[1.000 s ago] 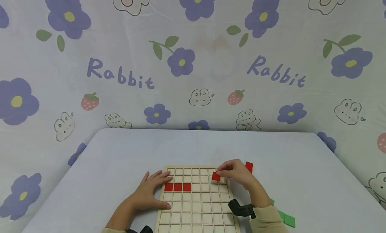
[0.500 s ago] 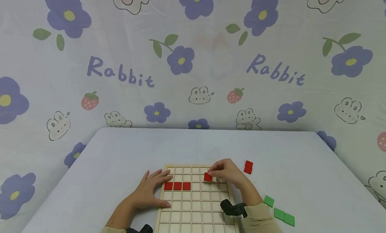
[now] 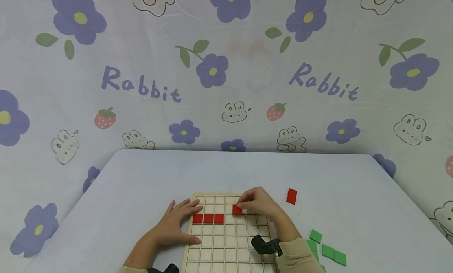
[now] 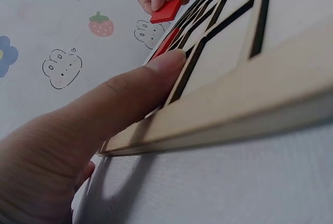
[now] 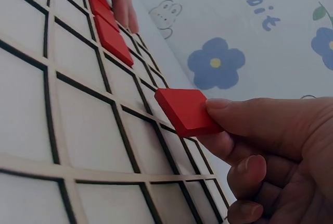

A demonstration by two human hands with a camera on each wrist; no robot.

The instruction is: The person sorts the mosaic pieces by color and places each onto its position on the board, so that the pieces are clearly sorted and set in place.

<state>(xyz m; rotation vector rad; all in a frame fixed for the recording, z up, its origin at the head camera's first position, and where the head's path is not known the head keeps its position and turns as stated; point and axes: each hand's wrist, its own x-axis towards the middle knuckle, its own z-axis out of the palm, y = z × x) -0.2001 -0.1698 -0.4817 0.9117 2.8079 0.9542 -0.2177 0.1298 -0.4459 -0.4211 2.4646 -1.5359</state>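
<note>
A wooden grid board (image 3: 230, 243) lies on the white table, with a row of 3 red square tiles (image 3: 208, 218) set in its cells at the left. My left hand (image 3: 173, 224) rests on the board's left edge, fingers spread and thumb on the frame. Above the upper part of the grid, my right hand (image 3: 260, 204) pinches another red tile (image 5: 187, 112) by one edge between thumb and fingers. In the right wrist view that tile hangs over the cells, right of the row. The left wrist view shows my left thumb (image 4: 130, 91) across the wooden rim.
Two red tiles (image 3: 291, 196) lie on the table (image 3: 318, 178) beyond the board's right side. Several green tiles (image 3: 328, 251) are scattered nearer, partly behind the right sleeve (image 3: 297, 255). A patterned cloth (image 3: 247, 76) hangs behind the table.
My right hand has moved left across the board with the red tile, toward the row. More green tiles show beside the right sleeve. My left hand stays in place.
</note>
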